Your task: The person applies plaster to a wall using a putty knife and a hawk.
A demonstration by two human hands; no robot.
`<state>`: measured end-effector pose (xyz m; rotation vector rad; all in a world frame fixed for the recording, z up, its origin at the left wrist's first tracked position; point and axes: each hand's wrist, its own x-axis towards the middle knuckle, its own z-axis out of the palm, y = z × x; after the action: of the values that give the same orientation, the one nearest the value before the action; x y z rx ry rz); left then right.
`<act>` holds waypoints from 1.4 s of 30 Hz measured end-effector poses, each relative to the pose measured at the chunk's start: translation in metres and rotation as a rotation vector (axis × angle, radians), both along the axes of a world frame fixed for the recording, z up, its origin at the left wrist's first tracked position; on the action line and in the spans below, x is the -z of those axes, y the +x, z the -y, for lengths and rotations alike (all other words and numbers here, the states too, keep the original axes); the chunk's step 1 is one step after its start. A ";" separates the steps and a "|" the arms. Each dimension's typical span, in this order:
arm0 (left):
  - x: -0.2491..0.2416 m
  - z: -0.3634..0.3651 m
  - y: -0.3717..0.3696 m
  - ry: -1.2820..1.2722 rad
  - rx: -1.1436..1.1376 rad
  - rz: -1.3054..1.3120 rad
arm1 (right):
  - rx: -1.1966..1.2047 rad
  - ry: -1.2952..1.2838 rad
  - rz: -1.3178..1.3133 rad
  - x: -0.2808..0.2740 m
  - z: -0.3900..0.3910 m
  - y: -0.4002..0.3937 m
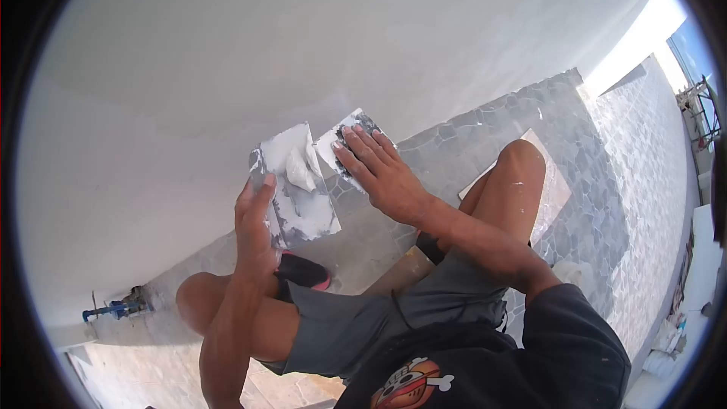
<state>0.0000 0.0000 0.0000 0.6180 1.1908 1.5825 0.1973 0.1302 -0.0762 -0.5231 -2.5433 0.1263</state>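
My left hand (256, 216) grips a rectangular plastering trowel (297, 212) by its left side, thumb over the edge. White plaster is smeared across its face, with a thicker lump of plaster (301, 169) near the upper right. In my right hand (386, 178) is a smaller flat scraper (327, 142), also coated in white and dark smears. My fingers press along its face, and its left edge sits close to the trowel's right edge. Both tools are in front of the lower part of a white wall (227, 53).
Irregular stone paving (530, 113) runs along the wall's foot. A pale tile or board (551, 189) lies by my right knee. At lower left, a blue valve (117, 309) sticks out near the wall. My dark shoe (303, 270) is below the trowel. White items (663, 363) line the far right.
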 end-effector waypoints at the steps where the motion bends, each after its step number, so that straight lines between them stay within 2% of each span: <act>1: -0.004 -0.002 0.003 0.009 0.004 0.007 | 0.053 0.014 0.068 0.003 -0.006 0.009; 2: -0.007 -0.003 0.004 0.017 0.001 0.013 | 0.099 0.028 0.135 0.005 -0.011 0.017; 5: 0.000 -0.007 0.007 0.067 -0.111 -0.121 | 0.176 -0.457 -0.004 -0.006 -0.016 0.042; 6: -0.011 0.001 0.005 0.065 -0.161 -0.222 | 0.187 -0.646 -0.120 -0.018 0.000 0.037; 9: -0.001 -0.001 0.010 0.070 -0.239 -0.468 | 0.349 -1.159 0.081 -0.089 0.006 0.052; 12: -0.008 -0.006 0.015 0.146 -0.341 -0.735 | 0.167 -1.201 -0.271 -0.064 0.032 0.053; 15: -0.004 -0.009 0.026 0.189 -0.396 -0.877 | 0.131 -1.339 -0.293 -0.055 0.051 0.047; 16: -0.003 -0.009 0.028 0.195 -0.411 -0.914 | 0.188 -1.358 -0.295 -0.046 0.055 0.042; 19: -0.003 -0.003 0.024 0.205 -0.349 -1.089 | 0.078 -1.364 -0.563 -0.040 0.068 0.014; 23: 0.003 0.005 0.019 0.168 -0.263 -1.195 | 0.167 -1.352 -0.485 -0.037 0.072 -0.001; 26: 0.007 0.010 0.019 0.161 -0.197 -1.307 | 0.080 -1.354 -0.570 -0.039 0.072 -0.009; 32: 0.011 0.013 0.019 0.155 -0.114 -1.467 | 0.099 -1.349 -0.476 -0.041 0.069 -0.010; 35: 0.010 0.016 0.021 0.077 -0.070 -1.525 | 0.090 -1.448 -0.539 -0.029 0.068 -0.011; 42: 0.012 0.017 0.023 0.122 -0.010 -1.629 | 0.033 -1.543 -0.584 -0.018 0.061 -0.009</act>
<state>0.0233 -0.0174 -0.0116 2.1702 2.1543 0.9343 0.1883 0.0693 -0.0587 -0.8444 -1.4240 1.9322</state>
